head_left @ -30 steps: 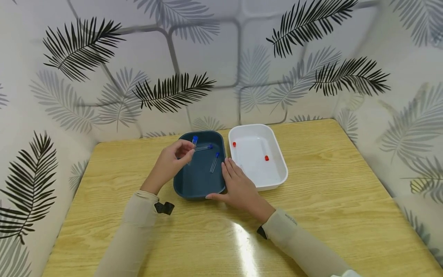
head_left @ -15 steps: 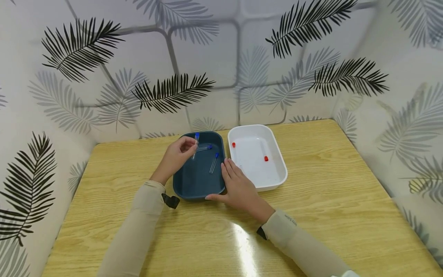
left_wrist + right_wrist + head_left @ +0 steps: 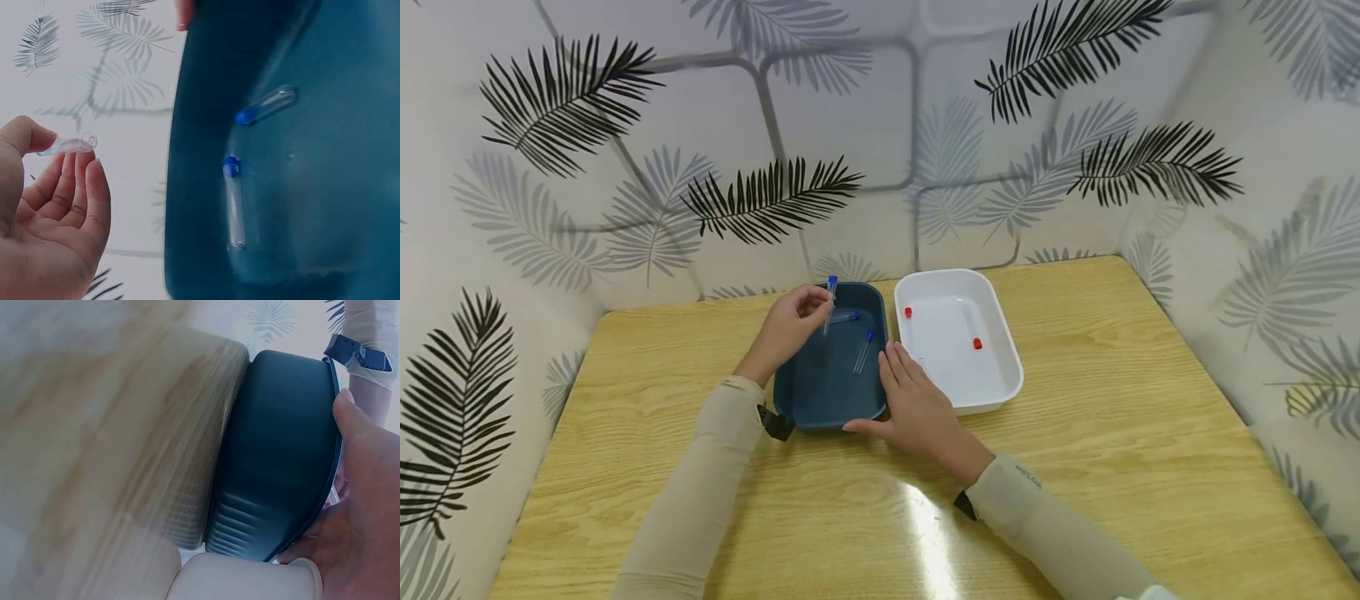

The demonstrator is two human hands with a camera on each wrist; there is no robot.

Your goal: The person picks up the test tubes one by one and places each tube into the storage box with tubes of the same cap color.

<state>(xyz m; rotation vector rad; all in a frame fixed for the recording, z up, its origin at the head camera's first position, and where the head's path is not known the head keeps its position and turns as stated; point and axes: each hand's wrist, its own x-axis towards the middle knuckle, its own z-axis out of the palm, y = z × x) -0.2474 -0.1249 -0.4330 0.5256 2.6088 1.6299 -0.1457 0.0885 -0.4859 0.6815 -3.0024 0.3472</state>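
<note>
My left hand pinches a clear test tube with a blue cap between thumb and fingers, above the far left part of a dark blue tray. In the left wrist view the held tube's rounded end points out past the fingertips. Two more blue-capped test tubes lie apart on the tray floor. My right hand rests at the tray's near right corner, thumb along the near rim and straight fingers along the right side. The right wrist view shows its thumb against the rim.
A white tray stands close beside the dark one, on its right. Inside it are two small red caps; clear bodies attached to them are hard to make out. Both trays are on a wooden table, before a leaf-patterned backdrop.
My left hand has risen and shifted right and away from me, carrying the test tube, whose blue cap now shows above the tray's far rim. My right hand has stayed in place.
</note>
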